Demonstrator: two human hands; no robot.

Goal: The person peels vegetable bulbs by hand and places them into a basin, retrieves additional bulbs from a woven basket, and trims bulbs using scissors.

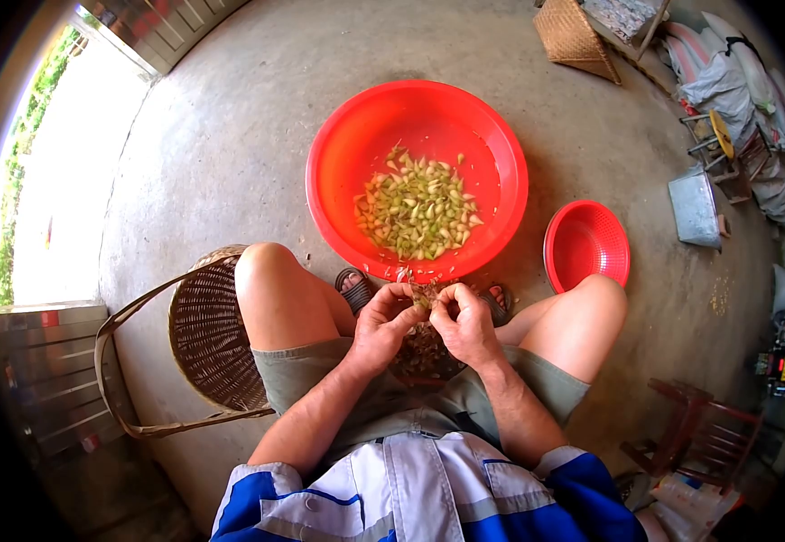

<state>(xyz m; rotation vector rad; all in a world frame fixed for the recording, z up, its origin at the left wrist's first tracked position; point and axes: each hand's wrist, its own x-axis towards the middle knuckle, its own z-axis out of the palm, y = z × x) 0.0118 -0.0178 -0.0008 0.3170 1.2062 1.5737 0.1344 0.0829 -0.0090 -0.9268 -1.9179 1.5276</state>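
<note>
My left hand (381,323) and my right hand (464,327) meet between my knees, fingers pinched. Between the fingertips is a small greenish bulb with dry brown husk (423,295), partly covered by the fingers. Just beyond, a large red basin (334,217) holds a heap of small pale-green, teardrop-shaped bulbs (419,206). Flakes of husk lie on the basin's near rim. Below my hands, a pile of brown husks (424,348) shows between my legs, partly hidden by my wrists.
A smaller red strainer basket (588,242) stands right of the basin. By my left leg is a handled wicker basket (216,334), tipped toward me. Along the right are a metal bucket (695,210), sacks (726,90) and a wooden chair (704,434). A bright doorway opens at left.
</note>
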